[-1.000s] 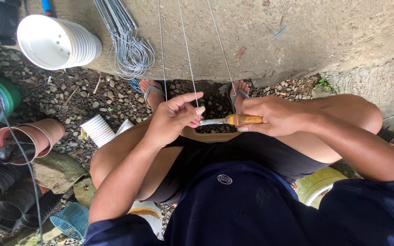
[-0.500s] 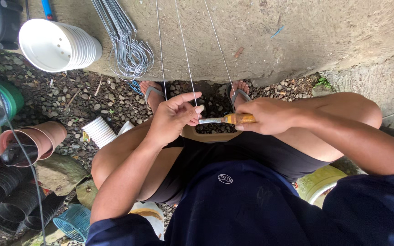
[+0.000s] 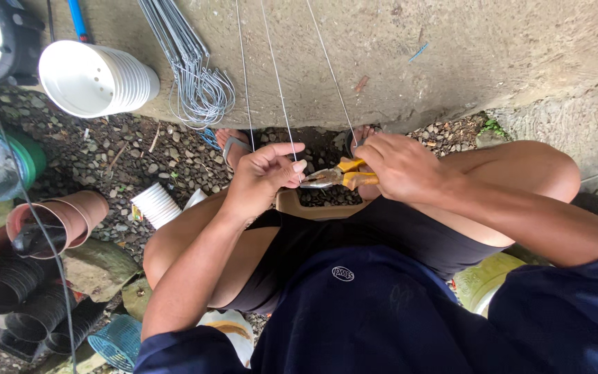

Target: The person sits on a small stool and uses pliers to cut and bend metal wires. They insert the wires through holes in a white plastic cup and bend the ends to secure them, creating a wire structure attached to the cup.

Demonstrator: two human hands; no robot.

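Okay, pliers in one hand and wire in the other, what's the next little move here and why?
Probably squeeze the pliers and bend or snip the wire. The right hand has the yellow handles wrapped, the nose points at the left hand, whose fingertips pinch the wire right beside it. Whether the nose already grips the wire is too small to tell.

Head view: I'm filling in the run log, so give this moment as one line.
left hand: pinches wire | right hand: grips pliers at wire | nearby: white pot stack, wire bundle
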